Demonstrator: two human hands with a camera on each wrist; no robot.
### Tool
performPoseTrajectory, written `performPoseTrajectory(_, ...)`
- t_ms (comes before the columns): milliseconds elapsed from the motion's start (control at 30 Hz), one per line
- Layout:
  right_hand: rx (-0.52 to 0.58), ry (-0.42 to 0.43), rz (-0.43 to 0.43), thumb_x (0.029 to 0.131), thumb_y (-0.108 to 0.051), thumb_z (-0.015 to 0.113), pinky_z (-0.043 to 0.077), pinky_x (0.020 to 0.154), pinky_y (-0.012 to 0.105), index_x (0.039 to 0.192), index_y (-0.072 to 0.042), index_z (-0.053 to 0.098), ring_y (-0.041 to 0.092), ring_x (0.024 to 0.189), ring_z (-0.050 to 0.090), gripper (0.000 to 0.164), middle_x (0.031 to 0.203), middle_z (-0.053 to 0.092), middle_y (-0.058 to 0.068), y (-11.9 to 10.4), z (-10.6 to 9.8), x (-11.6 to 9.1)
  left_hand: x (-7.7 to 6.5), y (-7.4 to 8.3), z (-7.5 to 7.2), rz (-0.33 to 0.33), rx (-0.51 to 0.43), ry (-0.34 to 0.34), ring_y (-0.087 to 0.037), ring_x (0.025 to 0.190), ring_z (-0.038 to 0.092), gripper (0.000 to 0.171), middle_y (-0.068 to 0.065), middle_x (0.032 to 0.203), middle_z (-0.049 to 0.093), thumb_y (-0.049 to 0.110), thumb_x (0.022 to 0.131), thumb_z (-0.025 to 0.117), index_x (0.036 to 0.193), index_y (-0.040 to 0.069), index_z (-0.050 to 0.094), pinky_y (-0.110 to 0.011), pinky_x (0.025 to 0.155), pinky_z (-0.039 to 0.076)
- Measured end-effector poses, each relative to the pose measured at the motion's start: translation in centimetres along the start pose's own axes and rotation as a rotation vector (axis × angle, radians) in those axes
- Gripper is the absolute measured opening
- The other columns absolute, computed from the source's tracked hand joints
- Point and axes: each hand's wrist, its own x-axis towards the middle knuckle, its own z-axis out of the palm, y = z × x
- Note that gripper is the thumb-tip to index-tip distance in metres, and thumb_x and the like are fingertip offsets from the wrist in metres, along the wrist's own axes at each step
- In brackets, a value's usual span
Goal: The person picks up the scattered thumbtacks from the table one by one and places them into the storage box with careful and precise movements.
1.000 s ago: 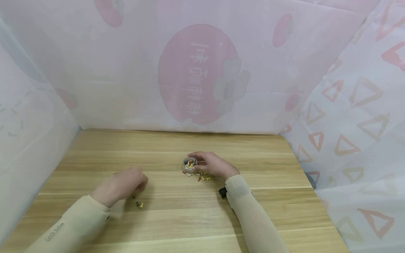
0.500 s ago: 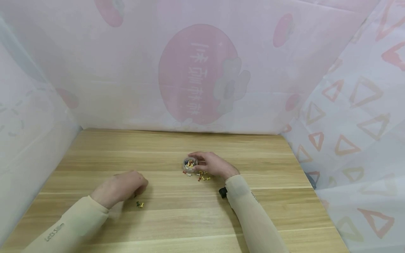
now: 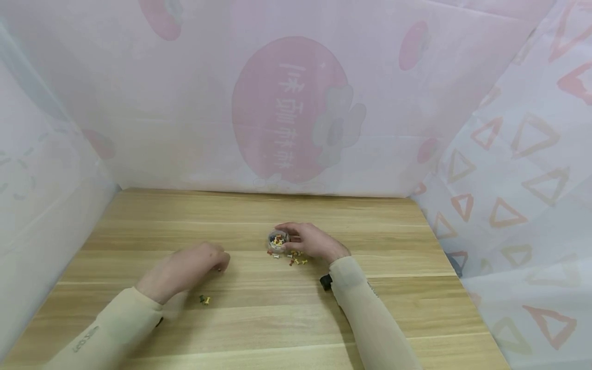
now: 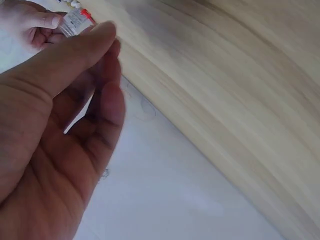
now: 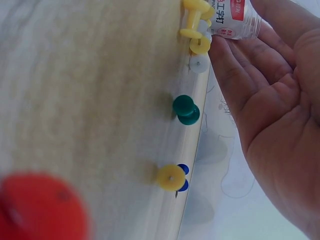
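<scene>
In the head view my right hand (image 3: 316, 241) holds a small clear plastic jar (image 3: 272, 248) of colored push pins, thumb and fingers round its side. Its printed label (image 5: 235, 12) shows in the right wrist view. My left hand (image 3: 189, 268) is raised left of the jar, thumb and fingertips together; a tiny dark push pin (image 3: 219, 269) shows at the tips. In the left wrist view the fingertips (image 4: 111, 32) hide the pin. A dark green push pin (image 3: 201, 298) and a yellow one (image 3: 207, 300) lie below the left hand.
Several loose push pins (image 3: 298, 261), red, white and yellow, lie beside the jar. A green pin (image 5: 186, 110) and a blurred red pin (image 5: 42, 207) show in the right wrist view. Printed cloth walls (image 3: 185, 154) border the wooden table (image 3: 259, 329).
My left hand has moved right and slightly away from me. The small dark pin seen under it earlier has left that spot on the table. The right hand and jar have stayed still.
</scene>
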Motion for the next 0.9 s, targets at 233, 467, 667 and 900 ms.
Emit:
performPoseTrajectory(233,0.006,0.001,0.001,0.099,-0.036,0.068,0.048,0.107,0.036,0.155,-0.026,0.049,0.014,0.131,0.057,0.061,0.147,0.059,-0.004,0.1,0.1,0.0,1.5,0.7,0.4,-0.089,-0.010,0.035,-0.004,0.073,0.051,0.019,0.012,0.085,0.060,0.004,0.092,0.075,0.091,0.022,0.068,-0.023,0.063,0.051)
performPoseTrajectory(467,0.011,-0.002,-0.004,0.099,-0.034,0.069,0.048,0.107,0.036,0.156,-0.023,0.049,0.015,0.131,0.057,0.061,0.147,0.059,-0.003,0.1,-0.1,0.0,2.4,0.8,0.6,-0.113,-0.124,0.087,-0.004,0.084,0.062,0.022,0.009,0.093,0.071,0.004,0.093,0.074,0.094,0.025,0.069,-0.028,0.075,0.057)
performPoseTrajectory(667,0.014,-0.008,0.001,0.099,-0.034,0.069,0.047,0.109,0.036,0.155,-0.024,0.049,0.015,0.132,0.056,0.060,0.148,0.059,-0.001,0.0,-0.1,0.1,3.3,1.3,0.9,-0.178,-0.220,0.147,-0.003,0.091,0.065,0.019,0.011,0.096,0.072,0.008,0.093,0.075,0.096,0.027,0.071,-0.031,0.080,0.059)
performPoseTrajectory(900,0.026,-0.012,0.004,0.099,-0.033,0.069,0.047,0.109,0.035,0.155,-0.024,0.049,0.014,0.132,0.056,0.060,0.148,0.059,-0.001,-0.1,-0.2,0.0,4.6,2.0,1.0,-0.235,-0.238,0.192,-0.005,0.085,0.065,0.018,0.013,0.090,0.070,0.010,0.088,0.074,0.092,0.027,0.071,-0.030,0.078,0.058)
